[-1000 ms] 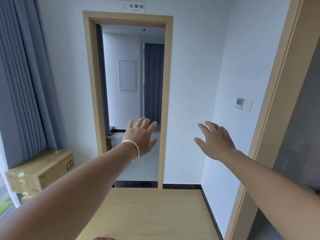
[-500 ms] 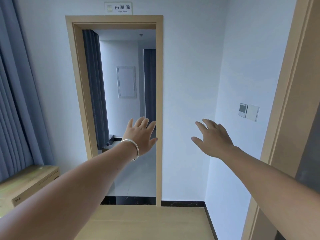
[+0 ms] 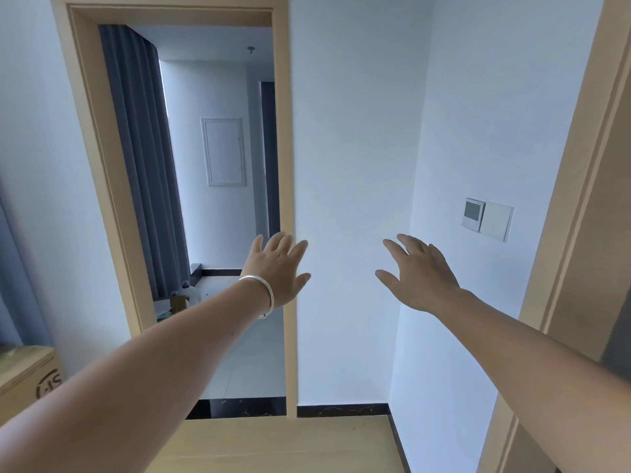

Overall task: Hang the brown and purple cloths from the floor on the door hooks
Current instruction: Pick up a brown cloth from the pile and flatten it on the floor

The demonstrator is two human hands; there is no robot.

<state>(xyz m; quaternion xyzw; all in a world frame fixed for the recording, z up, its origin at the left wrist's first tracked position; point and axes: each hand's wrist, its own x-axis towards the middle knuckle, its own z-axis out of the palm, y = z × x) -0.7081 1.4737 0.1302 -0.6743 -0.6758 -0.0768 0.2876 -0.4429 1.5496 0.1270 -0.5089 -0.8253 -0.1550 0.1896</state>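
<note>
**Both hands out, nothing held; cloths not in view**

I see the left hand (image 3: 278, 268) raised in front of me, fingers straight and spread, back of hand to camera; silver bangle (image 3: 263, 295) on that wrist; it overlaps the right jamb of the door frame (image 3: 285, 165) in the picture, can't tell if it touches. Right hand (image 3: 418, 271) also up, fingers spread and slightly bent, holding nothing, in front of the white wall (image 3: 351, 148); the two hands are apart, palms away from me.

Brown and purple cloths: I can't find them anywhere in the head view; no door hooks visible either.

Through the doorway: grey curtain (image 3: 143, 158) on the left, white wall panel (image 3: 223, 151) on the far wall, a bottle (image 3: 191, 291) low by the curtain's foot. Wall control and switch plate (image 3: 486, 220) on the right wall; cardboard box (image 3: 27, 377) at lower left; light wood floor (image 3: 290, 445) below.
</note>
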